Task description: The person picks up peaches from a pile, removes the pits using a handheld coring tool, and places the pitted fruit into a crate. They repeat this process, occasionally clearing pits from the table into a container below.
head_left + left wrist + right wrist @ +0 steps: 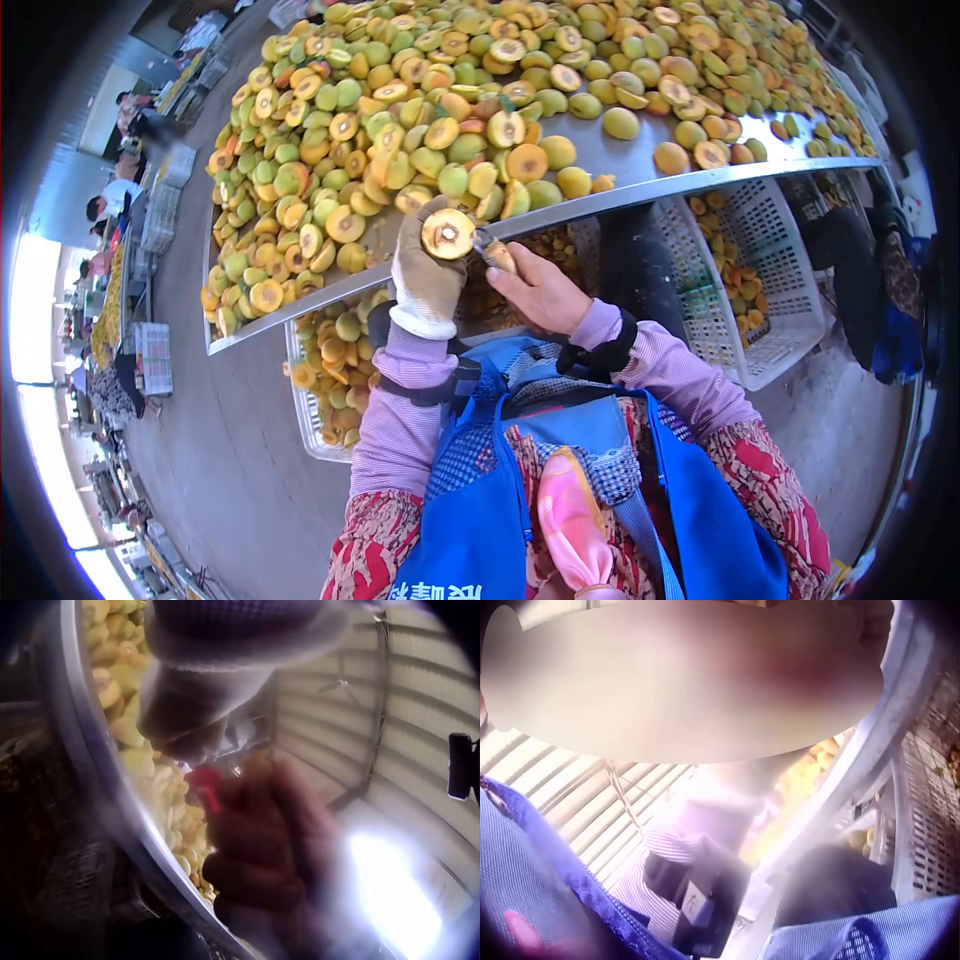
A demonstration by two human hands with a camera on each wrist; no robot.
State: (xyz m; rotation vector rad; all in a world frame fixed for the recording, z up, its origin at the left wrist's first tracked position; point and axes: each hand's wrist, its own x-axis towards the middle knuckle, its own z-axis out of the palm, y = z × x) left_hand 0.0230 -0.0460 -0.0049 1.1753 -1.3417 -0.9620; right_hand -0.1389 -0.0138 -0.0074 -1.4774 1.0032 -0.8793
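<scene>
In the head view my left hand [430, 265], in a tan and white work glove, holds a peach half [448, 234] with its cut face and pit hollow turned up. My bare right hand [545, 290] grips a short tool [497, 252] by its wooden handle, the metal end right at the peach half's edge. Both hands are over the near rim of the metal table [640, 185], heaped with halved yellow-green peaches [400, 130]. The left wrist view has the glove [187, 705] above the blurred, curled right hand [262, 847]. A blurred patch hides the hands in the right wrist view.
Under the table stand white plastic crates of cut peaches, one at the right [785, 270] and one at the left [310, 400]. A dark upright shape [640, 265] is between them. Other people [115, 195] work along a table at the far left.
</scene>
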